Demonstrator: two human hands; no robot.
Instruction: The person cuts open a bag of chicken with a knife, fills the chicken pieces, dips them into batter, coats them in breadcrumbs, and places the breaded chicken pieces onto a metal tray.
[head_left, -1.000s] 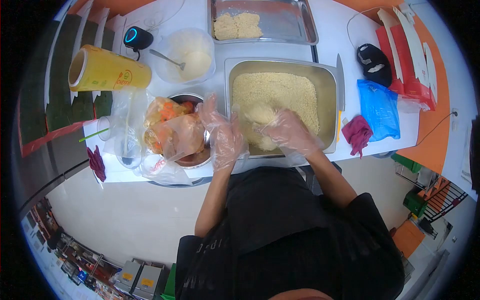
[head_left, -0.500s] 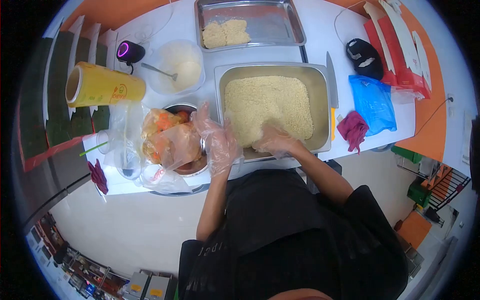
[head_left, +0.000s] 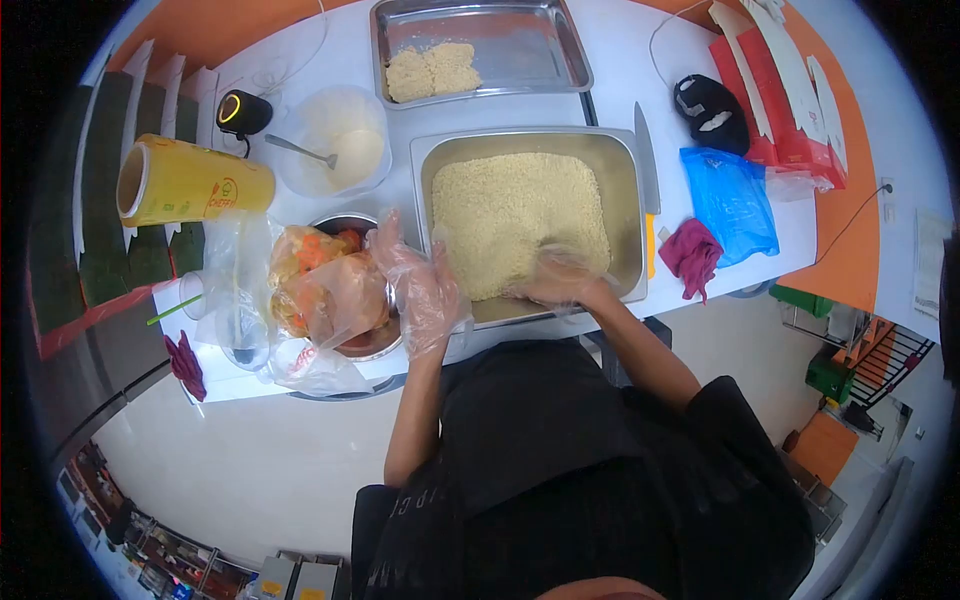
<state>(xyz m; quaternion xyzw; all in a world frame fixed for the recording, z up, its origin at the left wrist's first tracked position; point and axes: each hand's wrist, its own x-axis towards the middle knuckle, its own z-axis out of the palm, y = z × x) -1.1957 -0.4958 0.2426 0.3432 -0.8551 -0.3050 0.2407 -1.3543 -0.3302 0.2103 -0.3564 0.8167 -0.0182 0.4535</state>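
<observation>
A deep steel pan (head_left: 628, 220) holds a bed of pale yellow crumbs (head_left: 515, 205). My right hand (head_left: 562, 276), in a clear plastic glove, lies low on the crumbs near the pan's front edge, its fingers stretched leftward and slightly blurred. At the pan's left rim is my left hand (head_left: 418, 292), also gloved, fingers up and apart, holding nothing. Close beside it, a steel bowl (head_left: 372, 345) holds a clear plastic bag (head_left: 325, 285) with orange and pale brownish food inside. Behind, two crumb-coated pieces (head_left: 432, 72) sit on a shallow steel tray (head_left: 530, 60).
A tub of pale batter (head_left: 350, 150) with a spoon (head_left: 300, 152) stands left of the pan, beside a yellow roll (head_left: 195, 185) and a black device (head_left: 243, 112). Right of the pan lie a knife (head_left: 647, 160), a maroon cloth (head_left: 692, 258), a blue bag (head_left: 728, 200) and a black cap (head_left: 712, 112).
The view has shifted, so the table contents appear slightly farther left. My right hand has shifted slightly over the crumbs; the left keeps its place by the rim.
</observation>
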